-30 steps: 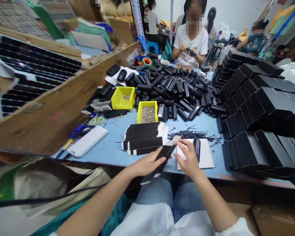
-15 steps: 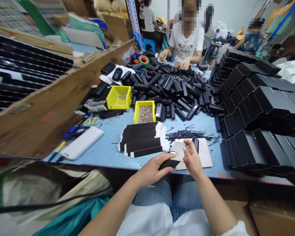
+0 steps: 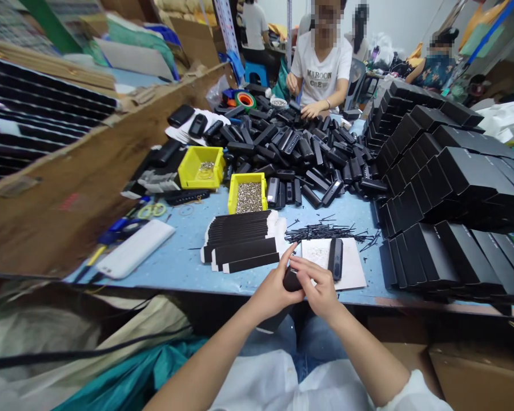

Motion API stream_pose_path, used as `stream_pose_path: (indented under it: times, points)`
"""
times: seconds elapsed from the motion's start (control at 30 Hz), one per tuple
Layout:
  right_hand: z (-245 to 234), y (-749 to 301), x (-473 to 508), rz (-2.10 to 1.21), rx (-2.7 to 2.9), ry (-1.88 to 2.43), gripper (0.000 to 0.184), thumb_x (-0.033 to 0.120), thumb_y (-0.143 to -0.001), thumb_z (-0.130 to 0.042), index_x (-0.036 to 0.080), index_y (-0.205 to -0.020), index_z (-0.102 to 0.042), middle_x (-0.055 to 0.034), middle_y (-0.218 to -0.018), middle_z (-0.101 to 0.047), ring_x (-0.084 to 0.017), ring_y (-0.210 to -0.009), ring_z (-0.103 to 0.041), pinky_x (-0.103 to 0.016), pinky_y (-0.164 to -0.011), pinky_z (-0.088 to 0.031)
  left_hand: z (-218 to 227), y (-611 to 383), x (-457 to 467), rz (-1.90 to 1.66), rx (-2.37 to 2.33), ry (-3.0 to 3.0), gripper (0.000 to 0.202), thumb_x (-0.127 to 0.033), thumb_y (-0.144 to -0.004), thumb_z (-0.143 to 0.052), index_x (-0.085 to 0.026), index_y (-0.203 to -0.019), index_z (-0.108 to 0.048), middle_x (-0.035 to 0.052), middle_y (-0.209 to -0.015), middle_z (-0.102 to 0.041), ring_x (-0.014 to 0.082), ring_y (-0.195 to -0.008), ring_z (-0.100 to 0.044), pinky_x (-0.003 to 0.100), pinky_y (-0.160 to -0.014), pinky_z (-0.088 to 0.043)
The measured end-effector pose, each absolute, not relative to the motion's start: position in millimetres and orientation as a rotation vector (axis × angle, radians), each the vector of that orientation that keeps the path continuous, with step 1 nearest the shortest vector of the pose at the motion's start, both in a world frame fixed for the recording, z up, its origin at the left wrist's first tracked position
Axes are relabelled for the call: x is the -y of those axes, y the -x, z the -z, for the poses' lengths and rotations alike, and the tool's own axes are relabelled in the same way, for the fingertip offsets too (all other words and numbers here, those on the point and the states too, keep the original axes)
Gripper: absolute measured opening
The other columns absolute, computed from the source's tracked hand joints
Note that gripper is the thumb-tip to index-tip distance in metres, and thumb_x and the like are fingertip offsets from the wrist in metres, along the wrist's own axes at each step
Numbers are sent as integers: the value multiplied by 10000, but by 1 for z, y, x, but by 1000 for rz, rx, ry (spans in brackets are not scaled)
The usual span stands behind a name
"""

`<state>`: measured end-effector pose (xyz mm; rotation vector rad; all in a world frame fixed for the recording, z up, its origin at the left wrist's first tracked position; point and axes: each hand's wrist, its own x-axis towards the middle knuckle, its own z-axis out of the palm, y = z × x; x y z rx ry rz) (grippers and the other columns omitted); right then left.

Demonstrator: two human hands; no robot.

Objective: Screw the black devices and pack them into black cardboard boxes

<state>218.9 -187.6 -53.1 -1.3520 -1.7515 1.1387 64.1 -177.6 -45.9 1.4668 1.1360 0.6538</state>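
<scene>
My left hand [image 3: 270,290] is wrapped round a small black paper box [image 3: 292,281], held at the table's front edge over my lap. The fingers of my right hand [image 3: 318,285] press at the upper end of the same box and hide part of it. Just right of my hands, a black handheld device with a textured face [image 3: 335,260] lies on a white pad [image 3: 354,268]. To the left sits a row of flat, folded black cartons [image 3: 244,245] with white flaps. Loose black screws or pins [image 3: 325,232] are scattered beyond the pad.
Yellow bins [image 3: 247,194] of small metal parts stand behind the cartons, before a heap of black devices [image 3: 300,142]. Stacked black boxes [image 3: 437,177] rise on the right. A white power bank-like block [image 3: 135,249] lies left. Across the table sits a co-worker [image 3: 321,68].
The box's white flap, raised between my hands before, no longer shows. My right hand has moved left and down onto the box, uncovering the device on the pad.
</scene>
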Motion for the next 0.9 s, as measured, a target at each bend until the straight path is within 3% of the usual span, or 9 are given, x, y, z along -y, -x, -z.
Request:
stream_pose_path:
  times: [0.13,0.2,0.27,0.37,0.43,0.5,0.63,0.77,0.9]
  points:
    - [59,-276,170,-899,2350,1270,555,287,-886,-293,290,-1434,-380,21,-1426,-194,21,-1481,-135,-255,-1362,-175,54,-44,175,-673,-1190,-1161,930,-371,-746,-740,-219,-1478,-188,145,-1247,-565,294,-1159,-561,454,-1027,-399]
    - [62,-313,157,-814,2507,1432,577,172,-831,-319,303,-1376,-455,38,-1445,-126,-76,-1513,34,-416,-1328,-30,57,-30,172,-681,-1085,-796,897,-361,-781,-714,-287,-1478,-153,105,-1117,-628,291,-1020,-637,475,-907,-479]
    - [64,-338,149,-844,2548,1548,493,146,-796,-368,265,-1223,-584,42,-1427,-188,-114,-1511,13,-486,-1280,17,60,-21,169,-774,-958,-462,784,-284,-815,-684,-322,-1451,-227,81,-1088,-639,271,-951,-663,434,-808,-531]
    - [63,-339,153,-972,2229,1556,391,311,-797,-490,120,-1132,-555,-40,-1248,-432,21,-1299,-397,-286,-1273,-317,63,-30,166,-1034,-991,-88,381,-234,-890,-599,-208,-1255,-495,72,-1012,-652,196,-837,-672,339,-725,-566]
    - [59,-316,161,-970,1780,1443,553,462,-777,-529,64,-1145,-424,-68,-1092,-508,86,-1046,-507,-107,-1061,-481,63,-47,166,-1157,-1026,74,238,-286,-933,-542,-165,-1138,-559,74,-976,-652,174,-805,-661,341,-731,-578]
    - [55,-285,169,-911,1418,1298,642,537,-752,-539,48,-1107,-319,-77,-1073,-511,94,-989,-524,-54,-956,-499,60,-67,169,-1195,-1032,143,250,-323,-940,-532,-167,-1133,-560,80,-1008,-647,176,-840,-654,371,-790,-577]
    - [55,-238,176,-863,1364,1279,737,519,-594,-694,31,-1002,-321,-92,-1211,-449,56,-1191,-484,-66,-1103,-463,54,-80,185,-1056,-991,-27,500,-487,-893,-570,-156,-1257,-481,140,-1227,-570,222,-1035,-618,400,-934,-524]
    - [60,-227,169,-1005,1424,1246,738,605,-634,-617,63,-1080,-388,-57,-1084,-512,93,-1029,-526,-23,-1008,-480,62,-56,194,-1092,-1450,-960,970,-552,-605,-801,-155,-1364,-345,197,-1424,-379,365,-1320,-390,528,-1056,-383]
    - [62,-236,114,-1217,1908,1124,797,729,-701,-439,102,-1187,-519,-45,-1148,-489,104,-1068,-480,12,-1001,-443,77,-40,189,-880,-1590,-1600,781,-394,-680,-758,-194,-1329,-372,146,-1311,-504,330,-1223,-507,488,-1006,-423]
